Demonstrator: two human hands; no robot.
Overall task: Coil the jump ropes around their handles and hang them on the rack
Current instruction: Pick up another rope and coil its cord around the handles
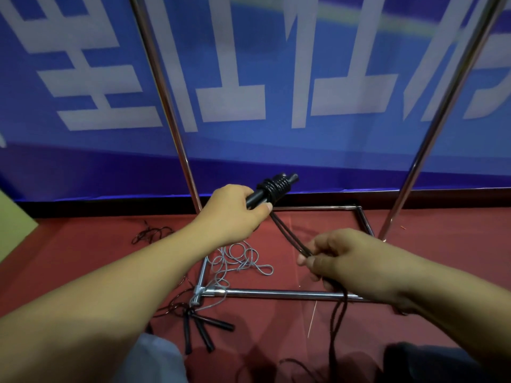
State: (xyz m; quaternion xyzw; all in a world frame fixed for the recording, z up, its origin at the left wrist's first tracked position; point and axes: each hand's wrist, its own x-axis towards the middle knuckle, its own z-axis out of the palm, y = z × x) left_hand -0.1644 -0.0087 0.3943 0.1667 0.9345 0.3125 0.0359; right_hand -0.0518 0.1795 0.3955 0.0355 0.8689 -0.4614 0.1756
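While your left hand (235, 208) grips the black handles (272, 189) above the rack's (279, 293) floor frame and your right hand (340, 258) pinches the doubled black rope (289, 236), any slack could loosen the coils, and the trailing rope may snag.

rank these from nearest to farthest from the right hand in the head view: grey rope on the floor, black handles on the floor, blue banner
1. grey rope: just left of the right hand, looped on the red floor inside the rack base.
2. black handles: lower left, on the floor by the rack's corner.
3. blue banner: far behind, standing past both rack poles.
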